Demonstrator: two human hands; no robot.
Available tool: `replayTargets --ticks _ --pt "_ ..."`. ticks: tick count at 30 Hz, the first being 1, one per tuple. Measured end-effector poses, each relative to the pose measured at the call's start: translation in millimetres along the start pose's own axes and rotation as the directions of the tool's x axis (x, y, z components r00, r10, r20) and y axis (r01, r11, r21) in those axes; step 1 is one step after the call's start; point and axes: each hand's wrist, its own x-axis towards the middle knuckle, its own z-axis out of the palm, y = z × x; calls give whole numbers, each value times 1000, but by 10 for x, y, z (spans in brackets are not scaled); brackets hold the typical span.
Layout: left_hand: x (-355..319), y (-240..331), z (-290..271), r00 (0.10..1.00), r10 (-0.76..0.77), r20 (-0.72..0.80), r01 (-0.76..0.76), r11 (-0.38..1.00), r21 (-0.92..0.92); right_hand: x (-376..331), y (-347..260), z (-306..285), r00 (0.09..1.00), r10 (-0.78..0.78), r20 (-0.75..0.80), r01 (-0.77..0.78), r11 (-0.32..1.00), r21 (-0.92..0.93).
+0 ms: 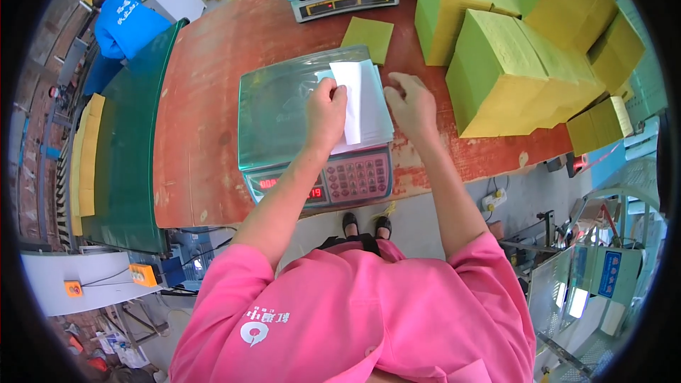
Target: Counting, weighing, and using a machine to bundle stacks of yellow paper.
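My left hand is closed, pinching a folded white sheet by its left edge. Paper or thin film, I cannot tell which. The sheet is over the right part of a flat-topped electronic scale with a plastic cover and lit red digits, and a pale, thin layer shows beside the fold. Off the scale's right edge, my right hand hovers with fingers loosely bent and apart, nothing visible in it. Just beyond the scale lies a flat yellow-green sheet.
Tall stacks of yellow paper fill the right of the worn red table. A second scale with a blue tray stands at the far edge. On the left runs a green surface; beyond it a person in blue bends over.
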Motion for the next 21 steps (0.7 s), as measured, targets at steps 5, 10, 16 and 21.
replayTargets --ticks 5,10,16,21 --pt "-26 84 7 990 -141 -9 140 989 -40 -69 -64 66 998 -55 34 58 994 -98" --pt "-51 65 -11 996 -89 28 89 996 17 -193 -20 24 998 55 21 -58 990 125" --pt "-10 72 42 993 -24 111 13 995 97 -336 72 -83 928 294 228 -370 796 479" --pt "13 164 13 968 -128 217 122 992 44 -359 -86 -147 987 136 90 -159 928 337"
